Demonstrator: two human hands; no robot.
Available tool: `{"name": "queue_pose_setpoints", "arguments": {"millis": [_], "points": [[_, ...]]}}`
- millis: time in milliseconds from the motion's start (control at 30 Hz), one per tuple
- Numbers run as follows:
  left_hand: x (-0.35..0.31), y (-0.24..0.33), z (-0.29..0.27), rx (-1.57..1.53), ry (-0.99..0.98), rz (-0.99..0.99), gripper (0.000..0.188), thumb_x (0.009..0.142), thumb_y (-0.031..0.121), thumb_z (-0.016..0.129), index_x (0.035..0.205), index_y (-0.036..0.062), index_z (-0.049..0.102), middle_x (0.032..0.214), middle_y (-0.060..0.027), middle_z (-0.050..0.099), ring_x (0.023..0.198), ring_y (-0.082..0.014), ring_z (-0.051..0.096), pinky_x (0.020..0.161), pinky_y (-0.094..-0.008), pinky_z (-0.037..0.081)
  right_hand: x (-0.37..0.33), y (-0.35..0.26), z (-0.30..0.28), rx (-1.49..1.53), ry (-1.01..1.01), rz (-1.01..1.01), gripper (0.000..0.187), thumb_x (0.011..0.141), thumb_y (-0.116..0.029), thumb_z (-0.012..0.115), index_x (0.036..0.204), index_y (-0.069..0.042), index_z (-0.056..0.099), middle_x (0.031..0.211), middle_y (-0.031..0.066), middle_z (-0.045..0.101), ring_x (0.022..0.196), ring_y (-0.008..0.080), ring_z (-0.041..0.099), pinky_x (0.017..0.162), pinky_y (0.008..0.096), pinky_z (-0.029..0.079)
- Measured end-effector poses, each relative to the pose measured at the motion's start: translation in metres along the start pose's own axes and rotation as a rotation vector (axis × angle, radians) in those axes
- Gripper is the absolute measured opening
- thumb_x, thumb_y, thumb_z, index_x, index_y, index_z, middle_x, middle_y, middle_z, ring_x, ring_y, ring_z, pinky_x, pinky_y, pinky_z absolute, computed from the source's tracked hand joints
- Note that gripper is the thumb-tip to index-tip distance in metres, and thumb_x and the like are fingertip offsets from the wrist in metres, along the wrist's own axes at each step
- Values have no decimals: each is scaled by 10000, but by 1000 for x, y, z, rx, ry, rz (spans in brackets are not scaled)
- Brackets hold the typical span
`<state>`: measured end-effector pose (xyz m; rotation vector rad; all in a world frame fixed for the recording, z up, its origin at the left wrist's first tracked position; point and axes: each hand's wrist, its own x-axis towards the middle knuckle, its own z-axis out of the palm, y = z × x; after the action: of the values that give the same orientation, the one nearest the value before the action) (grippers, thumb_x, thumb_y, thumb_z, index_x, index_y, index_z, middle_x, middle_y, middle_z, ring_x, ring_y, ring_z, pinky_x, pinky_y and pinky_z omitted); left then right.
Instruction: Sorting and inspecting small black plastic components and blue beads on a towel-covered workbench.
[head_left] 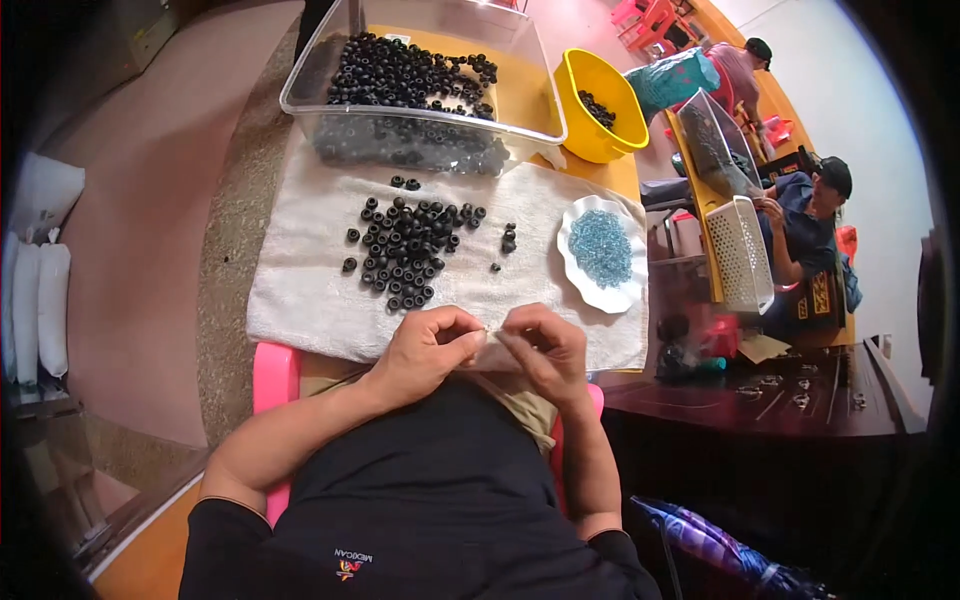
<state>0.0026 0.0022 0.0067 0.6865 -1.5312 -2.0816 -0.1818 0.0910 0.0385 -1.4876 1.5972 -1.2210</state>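
Note:
My left hand [432, 348] and my right hand [546, 352] meet over the front edge of a white towel [310, 290]. Thumb and forefinger of each are pinched together, almost fingertip to fingertip. A tiny pale thing shows between the tips, too small to name. Just beyond my left hand lies a loose pile of small black round pieces with holes [408, 240]. A few smaller black pieces [509, 240] sit apart, to the right of that pile. Past my right hand stands a white wavy-rimmed plate [606, 298] holding clear light-blue beads [600, 247].
A large clear plastic bin [530, 130] of black pieces stands at the towel's far side, with a yellow tub [600, 145] to its right. Two people work at another table on the right, near a white perforated basket [740, 255]. A folded umbrella [720, 550] lies lower right.

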Motion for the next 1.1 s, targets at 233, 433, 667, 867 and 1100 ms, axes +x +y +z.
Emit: {"name": "queue_pose_setpoints", "arguments": {"millis": [233,433,667,867,1100], "points": [[0,1,2,-72,-6,-12,147,926,138,638,947,-6,664,756,-2,637,684,-49,579,626,-221,485,24,30,-72,-787,344,-214,152,819,65,650,952,-5,631,932,108,654,671,186,622,609,261,505],[-1,2,-1,-107,-87,-46,142,931,132,637,971,-3,649,823,-20,646,729,-90,623,685,-250,526,10,3,-43,-406,177,-184,297,808,70,668,1093,-10,643,1075,125,637,708,127,614,617,237,503],[-1,6,0,-311,-216,-94,171,936,144,639,1018,-6,634,872,-31,639,767,-111,632,714,-256,528,-1,-8,-5,48,-176,-107,205,849,48,651,1048,6,678,994,100,626,838,120,587,703,236,468],[-2,6,-2,-402,-235,-168,183,933,149,648,1022,-9,622,887,-42,635,772,-128,641,722,-261,540,-3,-4,-4,208,-167,-40,140,874,3,660,1012,14,684,947,89,614,846,133,592,724,239,466],[0,5,-2,-511,-224,-182,145,906,109,675,993,9,616,892,-58,653,782,-151,668,715,-275,577,-6,7,-6,340,-182,65,146,863,-13,686,1002,28,677,954,90,614,851,132,604,732,237,481]]}}
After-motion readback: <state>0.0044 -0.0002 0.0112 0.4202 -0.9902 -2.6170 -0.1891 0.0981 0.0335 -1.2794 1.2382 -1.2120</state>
